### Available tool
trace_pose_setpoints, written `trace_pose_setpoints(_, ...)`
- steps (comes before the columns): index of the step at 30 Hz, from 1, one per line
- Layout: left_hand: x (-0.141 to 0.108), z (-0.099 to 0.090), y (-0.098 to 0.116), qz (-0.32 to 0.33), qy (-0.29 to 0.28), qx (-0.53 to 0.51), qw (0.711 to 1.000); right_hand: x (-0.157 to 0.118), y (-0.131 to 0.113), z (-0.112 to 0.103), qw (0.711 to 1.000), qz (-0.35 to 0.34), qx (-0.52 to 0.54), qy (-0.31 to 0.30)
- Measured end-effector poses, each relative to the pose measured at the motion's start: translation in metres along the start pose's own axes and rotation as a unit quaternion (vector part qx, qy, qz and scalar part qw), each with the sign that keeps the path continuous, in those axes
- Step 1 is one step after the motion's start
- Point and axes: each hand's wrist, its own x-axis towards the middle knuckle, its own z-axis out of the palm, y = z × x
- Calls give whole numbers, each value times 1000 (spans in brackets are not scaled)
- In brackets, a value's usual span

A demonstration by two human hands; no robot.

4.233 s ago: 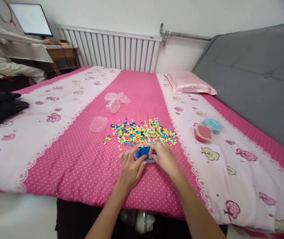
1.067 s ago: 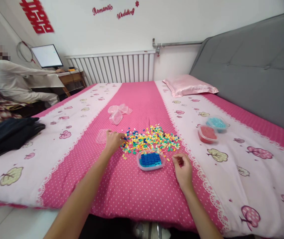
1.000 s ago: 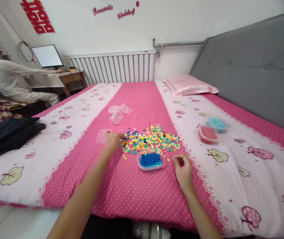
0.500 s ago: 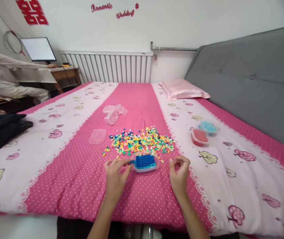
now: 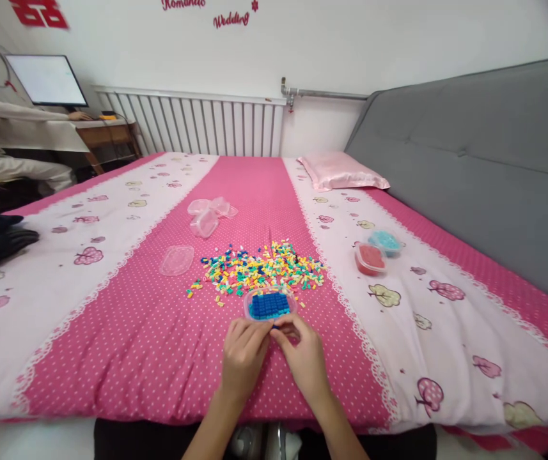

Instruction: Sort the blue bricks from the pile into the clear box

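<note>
My left hand (image 5: 245, 351) and my right hand (image 5: 303, 354) meet fingertip to fingertip just in front of a clear plastic container (image 5: 247, 314). A small dark blue toy brick (image 5: 275, 326) is pinched between them, mostly covered by the fingers. Inside the container, dark blue bricks (image 5: 270, 305) stand in tight rows over lighter blue ones. Just behind it spreads a loose heap of small bricks (image 5: 261, 271) in yellow, green, white, pink and blue.
A clear lid (image 5: 176, 260) lies left of the heap, with more clear plastic pieces (image 5: 205, 223) beyond. To the right sit a container of red pieces (image 5: 370, 259) and one of light blue pieces (image 5: 385, 242). A pink pillow (image 5: 343, 170) lies farther back. A person sits at a desk far left.
My left hand has come away from the container's left side to its front, carrying a blue brick. My right hand has moved left to meet it. The camera view has shifted slightly.
</note>
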Motion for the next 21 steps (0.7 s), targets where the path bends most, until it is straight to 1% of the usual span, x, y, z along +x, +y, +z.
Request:
trace_pose_setpoints(3,-7,1,-1,7,-10,-15,1000,-2,4,-2,1000,18,11,-12)
trace_pose_setpoints(6,-13,1,-2,-4,-11,-40,999,-3,7,-5,999,27,36,-31)
trace_pose_setpoints(11,-18,1,-1,-31,8,-69,997,-4,7,-7,993,48,105,-14)
trace_pose_setpoints(16,-20,4,2,-60,13,-74,995,-7,9,-3,987,86,135,-10)
trace_pose_setpoints(19,-20,6,3,-79,24,-81,993,-10,11,0,986,88,140,-15)
trace_pose_setpoints(21,-20,6,3,-88,27,-83,992,-9,10,-1,988,73,136,-16)
